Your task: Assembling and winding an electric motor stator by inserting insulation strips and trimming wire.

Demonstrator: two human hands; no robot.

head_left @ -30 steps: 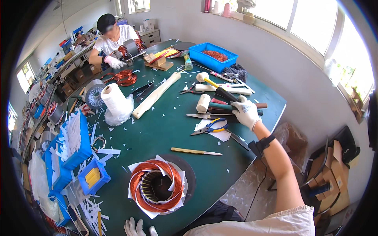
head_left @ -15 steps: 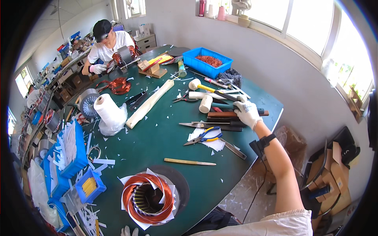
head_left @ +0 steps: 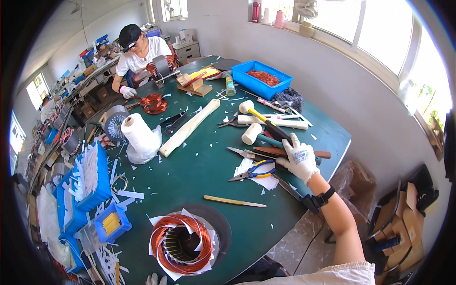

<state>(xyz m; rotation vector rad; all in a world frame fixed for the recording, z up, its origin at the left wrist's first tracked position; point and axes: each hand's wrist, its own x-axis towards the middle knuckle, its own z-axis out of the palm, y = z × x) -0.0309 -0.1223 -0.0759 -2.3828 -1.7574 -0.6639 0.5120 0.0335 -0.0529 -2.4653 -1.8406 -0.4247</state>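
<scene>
My right hand (head_left: pixel 300 159), in a white work glove, closes over the black grip end of a hammer (head_left: pixel 259 115) with a pale round head and a yellow-and-black handle. Just beneath lies a pale-headed mallet (head_left: pixel 251 134) with a green handle, beside a brown wooden bar (head_left: pixel 323 154). Blue-and-yellow pliers (head_left: pixel 256 171) rest on white paper, nearer me. At the bottom edge only the gloved fingertips of my left hand (head_left: pixel 156 279) show, stretched and slightly apart. They are next to a motor stator (head_left: pixel 180 244) wound with copper wire and lined with white paper.
A blue tray of copper scraps (head_left: pixel 261 78) stands at the back. A co-worker (head_left: pixel 142 54) sits across the table with another stator. A white thread cone (head_left: pixel 137 137), a long pale wooden stick (head_left: pixel 190 128) and blue bins of paper strips (head_left: pixel 90 175) lie leftward.
My right hand has come nearer to me, and the hammer's handle has swung toward me with it. The co-worker's gloved hand has lowered to the table. The whole view has shifted slightly.
</scene>
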